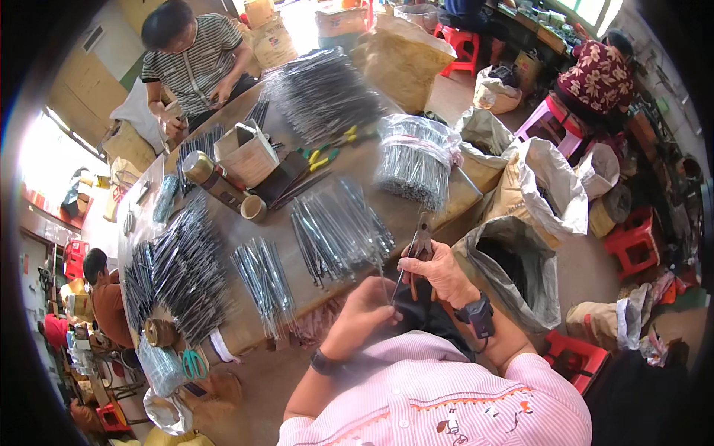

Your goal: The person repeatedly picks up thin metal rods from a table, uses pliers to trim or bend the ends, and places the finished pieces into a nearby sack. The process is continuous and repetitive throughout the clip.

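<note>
Close to the table's near edge, my right hand (445,275) is closed round a pair of pliers (423,239), jaws pointing away from me. A thin metal rod (402,273) runs slantwise from beside the pliers down to my left hand (358,311), whose fingers are bent in a pinch on it. Motion blurs the left fingers a little. Just beyond my hands lies a spread of shiny metal rods (335,230). A smaller row of rods (264,279) is to its left. A plastic-wrapped rod bundle (415,167) stands at the table's right edge.
Dark rods (186,271) lie left on the table (286,223), with a larger heap (320,93) at the far side. A cardboard box (249,157), a can (199,167) and yellow-handled pliers (323,158) sit mid-table. Open sacks (520,286) stand right. A co-worker (193,63) sits opposite.
</note>
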`<act>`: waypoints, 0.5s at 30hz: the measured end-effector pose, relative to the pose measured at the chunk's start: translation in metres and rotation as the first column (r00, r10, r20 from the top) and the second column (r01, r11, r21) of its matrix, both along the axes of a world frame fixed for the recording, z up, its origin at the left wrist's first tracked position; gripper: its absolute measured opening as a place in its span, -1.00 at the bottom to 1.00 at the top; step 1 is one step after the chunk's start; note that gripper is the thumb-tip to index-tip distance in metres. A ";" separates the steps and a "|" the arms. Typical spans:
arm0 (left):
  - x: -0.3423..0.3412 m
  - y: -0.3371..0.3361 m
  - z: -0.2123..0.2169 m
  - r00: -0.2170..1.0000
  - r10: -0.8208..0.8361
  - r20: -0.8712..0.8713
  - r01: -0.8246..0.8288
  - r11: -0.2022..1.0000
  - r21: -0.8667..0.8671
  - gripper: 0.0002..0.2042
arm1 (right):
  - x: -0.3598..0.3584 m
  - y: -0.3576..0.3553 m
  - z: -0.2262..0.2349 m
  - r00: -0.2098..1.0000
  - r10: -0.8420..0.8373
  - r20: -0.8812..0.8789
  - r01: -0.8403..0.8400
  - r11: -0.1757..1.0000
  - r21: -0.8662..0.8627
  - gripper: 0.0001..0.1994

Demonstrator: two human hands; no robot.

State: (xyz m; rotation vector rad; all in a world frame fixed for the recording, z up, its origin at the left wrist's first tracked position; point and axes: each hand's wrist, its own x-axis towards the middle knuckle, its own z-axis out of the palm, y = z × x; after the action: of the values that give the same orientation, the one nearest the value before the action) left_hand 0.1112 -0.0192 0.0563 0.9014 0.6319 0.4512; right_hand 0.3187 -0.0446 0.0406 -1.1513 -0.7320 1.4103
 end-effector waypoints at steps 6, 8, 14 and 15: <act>0.000 0.003 -0.009 0.991 0.117 0.059 -0.101 0.967 -0.232 -0.78 | -0.009 0.002 -0.003 0.996 -0.006 0.091 0.008 1.000 -0.021 -0.85; 0.001 0.004 -0.020 0.993 0.116 0.026 -0.111 0.984 -0.138 -0.74 | -0.012 0.004 -0.005 0.984 -0.032 0.177 0.016 0.996 0.090 -0.86; 0.014 0.002 -0.044 0.978 0.207 0.020 -0.190 0.930 -0.315 -0.89 | -0.014 -0.004 -0.013 0.986 -0.070 0.154 0.060 0.996 0.067 -0.87; 0.014 0.002 -0.043 0.977 0.214 0.003 -0.205 0.939 -0.278 -0.88 | -0.010 -0.007 -0.014 0.994 -0.092 0.063 0.093 0.996 -0.016 -0.85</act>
State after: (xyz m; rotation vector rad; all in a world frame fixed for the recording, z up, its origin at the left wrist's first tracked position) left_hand 0.1249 -0.0174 0.0129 0.5618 0.7440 0.5520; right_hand 0.3090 -0.0519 0.0262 -1.2325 -0.7016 1.3115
